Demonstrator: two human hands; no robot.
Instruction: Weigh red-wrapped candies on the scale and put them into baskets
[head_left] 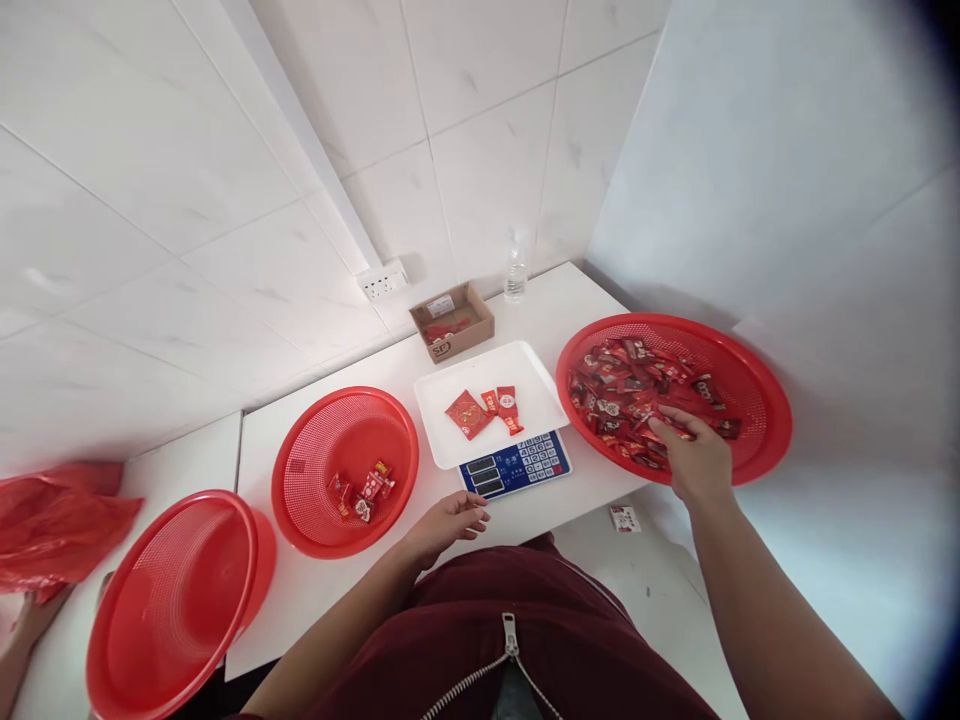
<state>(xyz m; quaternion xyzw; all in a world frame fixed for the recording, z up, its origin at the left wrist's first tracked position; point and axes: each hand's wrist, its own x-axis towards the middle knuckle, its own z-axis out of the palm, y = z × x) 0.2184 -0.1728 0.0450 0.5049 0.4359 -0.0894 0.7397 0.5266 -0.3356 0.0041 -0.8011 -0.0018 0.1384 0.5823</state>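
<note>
- My right hand [697,458] is in the big red basket [766,400] right of the scale [517,463], fingers [673,426] down on the candy packets [637,390]; can't tell if it's pinched one.
- Left hand [448,522] lies open and empty just in front of the scale.
- Three red packets [484,408] on the scale's tray [525,365].

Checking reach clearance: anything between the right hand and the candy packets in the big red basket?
Nothing visible. The right hand reaches over the near rim of the red basket, its fingers directly on the candy packets.
</note>
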